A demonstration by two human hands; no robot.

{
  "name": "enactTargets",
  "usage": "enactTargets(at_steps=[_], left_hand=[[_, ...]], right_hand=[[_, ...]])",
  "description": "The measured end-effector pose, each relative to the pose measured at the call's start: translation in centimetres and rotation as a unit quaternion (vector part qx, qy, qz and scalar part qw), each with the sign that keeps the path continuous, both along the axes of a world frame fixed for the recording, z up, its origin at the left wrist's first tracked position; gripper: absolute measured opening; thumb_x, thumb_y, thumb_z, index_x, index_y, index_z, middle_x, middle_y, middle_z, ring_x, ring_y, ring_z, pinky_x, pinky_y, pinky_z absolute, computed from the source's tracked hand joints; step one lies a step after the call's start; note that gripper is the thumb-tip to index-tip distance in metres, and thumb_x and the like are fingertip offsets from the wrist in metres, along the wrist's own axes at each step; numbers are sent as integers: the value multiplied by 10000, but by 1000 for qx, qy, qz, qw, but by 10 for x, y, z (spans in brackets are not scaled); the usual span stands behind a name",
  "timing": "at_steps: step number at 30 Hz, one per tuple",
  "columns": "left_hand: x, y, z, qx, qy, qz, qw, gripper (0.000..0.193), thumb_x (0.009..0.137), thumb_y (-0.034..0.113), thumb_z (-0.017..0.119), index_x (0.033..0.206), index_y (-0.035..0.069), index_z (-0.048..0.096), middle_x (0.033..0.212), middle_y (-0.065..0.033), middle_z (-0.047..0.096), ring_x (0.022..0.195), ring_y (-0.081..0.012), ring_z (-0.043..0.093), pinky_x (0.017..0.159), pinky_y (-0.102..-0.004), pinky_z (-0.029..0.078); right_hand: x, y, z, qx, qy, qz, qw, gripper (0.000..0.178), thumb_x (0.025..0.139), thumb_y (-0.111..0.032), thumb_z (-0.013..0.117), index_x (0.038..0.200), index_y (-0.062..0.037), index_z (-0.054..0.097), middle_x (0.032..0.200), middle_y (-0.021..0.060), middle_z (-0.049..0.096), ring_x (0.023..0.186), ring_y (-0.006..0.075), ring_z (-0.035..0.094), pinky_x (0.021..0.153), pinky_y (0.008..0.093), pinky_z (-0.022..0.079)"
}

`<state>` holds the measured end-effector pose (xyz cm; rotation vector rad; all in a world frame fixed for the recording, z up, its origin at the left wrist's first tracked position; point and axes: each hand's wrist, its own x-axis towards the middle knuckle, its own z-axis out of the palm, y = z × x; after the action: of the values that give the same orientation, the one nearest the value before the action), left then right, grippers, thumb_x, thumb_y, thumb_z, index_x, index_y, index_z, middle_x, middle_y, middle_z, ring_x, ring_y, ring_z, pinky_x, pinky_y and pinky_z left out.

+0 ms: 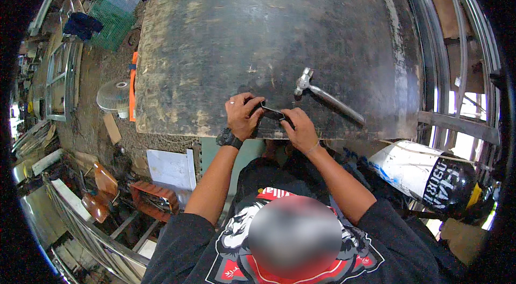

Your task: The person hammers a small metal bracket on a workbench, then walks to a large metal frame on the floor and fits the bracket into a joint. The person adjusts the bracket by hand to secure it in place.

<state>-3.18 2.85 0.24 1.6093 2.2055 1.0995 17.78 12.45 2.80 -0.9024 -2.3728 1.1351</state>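
Observation:
Between my two hands, at the near edge of a dark worn tabletop (242, 31), is a small thin strip (273, 110), dark with a bright edge. My left hand (243, 114), with a ring and a black wristwatch (229, 138), pinches its left end. The fingers of my right hand (300, 129) close on the other end. Both wrists stay close to the table's near edge. Just beyond my right hand lies a ball-peen hammer (330, 98) with a metal head and handle, its head pointing away to the left. What exactly the strip is cannot be made out.
A fan (114, 96) and an orange bar (133, 88) stand by the table's left edge. Long metal profiles (430, 20) line the right side. A black and white cylinder (424, 174) lies at lower right. Scrap and frames clutter the left floor.

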Motion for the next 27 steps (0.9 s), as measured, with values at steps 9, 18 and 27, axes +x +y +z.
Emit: enactTargets(at_steps=[9, 18, 27], left_hand=[[1, 1, 3, -19, 27, -5, 999, 368, 806, 203, 820, 1167, 226, 756, 1155, -35, 655, 1110, -285, 576, 964, -461, 394], [2, 1, 2, -29, 25, -6, 999, 352, 826, 211, 809, 1175, 221, 762, 1156, -43, 653, 1098, -286, 578, 952, -460, 399], [1, 3, 1, -27, 30, -8, 999, 335, 821, 220, 828, 1151, 224, 775, 1138, -60, 659, 1081, -299, 599, 953, -473, 403]], right_hand=[[4, 2, -7, -6, 12, 6, 1000, 341, 894, -118, 706, 1212, -23, 629, 1079, 198, 625, 1047, 419, 597, 934, 481, 492], [5, 1, -8, -6, 38, -15, 999, 369, 859, -127, 760, 1196, -20, 650, 1005, 176, 635, 966, 374, 629, 857, 433, 510], [8, 6, -12, -37, 29, 2, 999, 337, 876, -90, 706, 1202, -45, 634, 1065, 186, 609, 1035, 398, 607, 911, 454, 512]])
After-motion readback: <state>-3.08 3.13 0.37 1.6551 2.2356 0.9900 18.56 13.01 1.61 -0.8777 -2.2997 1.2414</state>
